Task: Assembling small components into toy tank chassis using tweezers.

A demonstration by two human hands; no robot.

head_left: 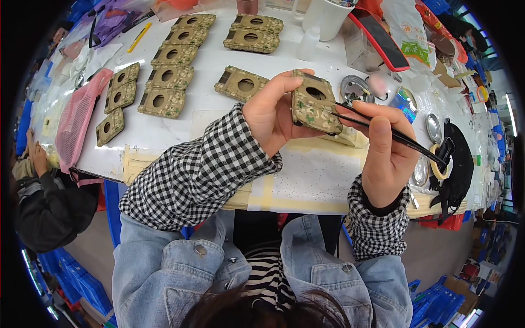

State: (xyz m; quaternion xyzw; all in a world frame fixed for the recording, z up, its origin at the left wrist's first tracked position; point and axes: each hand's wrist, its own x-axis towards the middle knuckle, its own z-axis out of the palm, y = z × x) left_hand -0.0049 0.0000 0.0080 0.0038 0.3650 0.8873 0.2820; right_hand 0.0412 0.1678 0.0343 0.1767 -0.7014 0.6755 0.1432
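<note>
My left hand [272, 112] grips a camouflage-painted model tank hull [313, 109], a small boxy shell with a round hole in its top. Its fingers wrap around the left side and underneath. Black tweezers [402, 138] are pinched in my right hand [385, 150], with their tips at the right side of the hull; whether they hold a tiny part is too small to tell. Just left of my left hand, another camouflage hull [240, 83] lies on the table, partly covered by that hand.
Several more hulls stand in a column [164, 101] at the left and in smaller groups. A white sheet [306, 183] with tiny dark specks lies below my hands. Around the right side are a round metal tin [355, 87], a red-cased phone [380, 44], a white mug [328, 19] and a tape roll [441, 164].
</note>
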